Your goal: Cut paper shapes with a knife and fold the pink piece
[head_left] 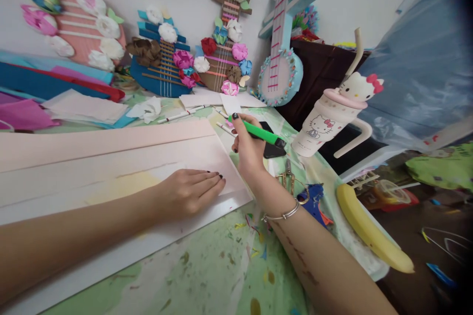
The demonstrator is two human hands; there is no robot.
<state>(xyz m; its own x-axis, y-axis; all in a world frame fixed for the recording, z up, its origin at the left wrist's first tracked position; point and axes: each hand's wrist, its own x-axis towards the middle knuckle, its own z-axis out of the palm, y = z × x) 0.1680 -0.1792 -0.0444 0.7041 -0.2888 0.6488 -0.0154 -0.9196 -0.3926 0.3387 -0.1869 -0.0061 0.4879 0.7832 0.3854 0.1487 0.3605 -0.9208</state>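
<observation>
Lying palm-down and outstretched: left hand (189, 190) on pale board (199, 155); right hand (249, 149) curled, gripping green tool (263, 133).

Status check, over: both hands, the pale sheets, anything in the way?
Left hand palm-down on pale sheets. Right hand gripping green tool. Possible snags: phone and scissors, close by right hand.

Light soft, fairly bright; faint sheen on the board (199, 155) under my left hand (188, 192). Lens distortion stretches the edges; right border darkens to black. Fine detail smeared.
</observation>
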